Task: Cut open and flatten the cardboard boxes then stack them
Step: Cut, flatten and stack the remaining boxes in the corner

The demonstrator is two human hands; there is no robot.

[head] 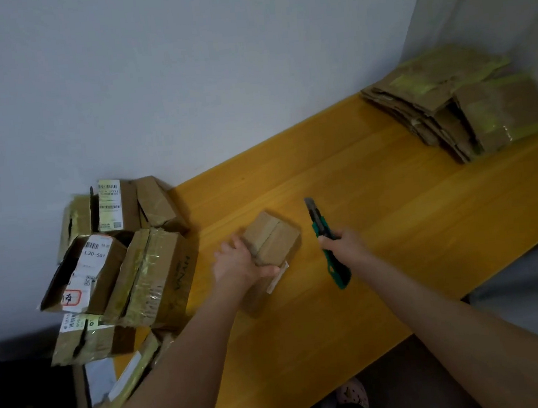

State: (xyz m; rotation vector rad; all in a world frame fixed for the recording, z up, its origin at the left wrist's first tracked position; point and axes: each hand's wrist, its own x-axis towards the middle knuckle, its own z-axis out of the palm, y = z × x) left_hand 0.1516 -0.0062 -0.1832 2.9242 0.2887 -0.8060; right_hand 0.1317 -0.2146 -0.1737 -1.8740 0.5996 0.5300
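Left hand fingers round small box | right hand grips knife

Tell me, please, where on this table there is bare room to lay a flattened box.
Bare table lies between the utility knife and the flattened stack, and along the front edge right of the knife. The left end is crowded with uncut boxes.

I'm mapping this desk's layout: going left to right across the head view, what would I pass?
Pile of taped boxes → small box, gripped by the left hand → green utility knife, held in the right hand → stack of flattened cardboard.
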